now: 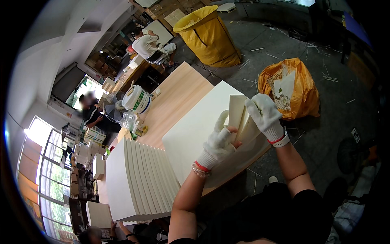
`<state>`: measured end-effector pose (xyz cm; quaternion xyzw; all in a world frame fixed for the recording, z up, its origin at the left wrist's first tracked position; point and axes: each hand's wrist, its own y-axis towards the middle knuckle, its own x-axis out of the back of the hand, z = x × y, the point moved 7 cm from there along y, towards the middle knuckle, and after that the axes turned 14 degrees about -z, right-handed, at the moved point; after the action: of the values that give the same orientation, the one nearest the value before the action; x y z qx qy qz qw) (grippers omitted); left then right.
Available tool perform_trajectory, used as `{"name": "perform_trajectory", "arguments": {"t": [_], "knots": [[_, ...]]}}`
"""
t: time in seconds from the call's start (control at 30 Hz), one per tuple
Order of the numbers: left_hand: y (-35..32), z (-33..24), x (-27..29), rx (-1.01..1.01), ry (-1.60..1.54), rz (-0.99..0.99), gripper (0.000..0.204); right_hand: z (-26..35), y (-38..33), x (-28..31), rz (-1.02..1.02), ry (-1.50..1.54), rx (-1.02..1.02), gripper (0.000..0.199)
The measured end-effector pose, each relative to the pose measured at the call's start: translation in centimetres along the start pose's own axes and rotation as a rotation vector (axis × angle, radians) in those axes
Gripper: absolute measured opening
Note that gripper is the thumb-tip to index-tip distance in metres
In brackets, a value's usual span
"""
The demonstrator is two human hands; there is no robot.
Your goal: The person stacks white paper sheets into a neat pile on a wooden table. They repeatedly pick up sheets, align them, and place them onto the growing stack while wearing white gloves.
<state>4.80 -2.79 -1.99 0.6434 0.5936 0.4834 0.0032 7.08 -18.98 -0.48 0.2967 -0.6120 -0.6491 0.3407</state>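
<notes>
Both my hands wear white knit gloves. Between them, above the near end of the table, is a narrow cream-white piece [237,110] with a flat face and a raised edge, perhaps a folded cardboard box. My left hand [219,142] holds it from the left, thumb side raised and some bare fingertips showing at its lower end. My right hand [263,114] is closed over its right edge, with those fingertips partly hidden. Under my hands lies a large white sheet [191,126]. A tall stack of white panels [140,179] stands left of my left forearm.
The wooden table [185,87] bears a white bucket [136,99] and a clear plastic bag [129,121]. An orange sack of scraps [306,93] and a tall yellow bag [215,40] stand on the floor, where thin strips lie scattered. Other people work at the left and back.
</notes>
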Motion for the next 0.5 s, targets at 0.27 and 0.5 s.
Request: {"name": "perform_trajectory", "arguments": {"t": [0.27,0.5], "knots": [[-0.2,0.0,-0.1,-0.013,-0.036,0.048,0.045,-1.0,-0.1,-0.3,0.080,0.135,-0.256,0.024],[-0.1,0.3,-0.4,0.065,-0.044,0.011,0.044,0.2,0.4,0.1,0.005,-0.004,-0.017,0.029]]}}
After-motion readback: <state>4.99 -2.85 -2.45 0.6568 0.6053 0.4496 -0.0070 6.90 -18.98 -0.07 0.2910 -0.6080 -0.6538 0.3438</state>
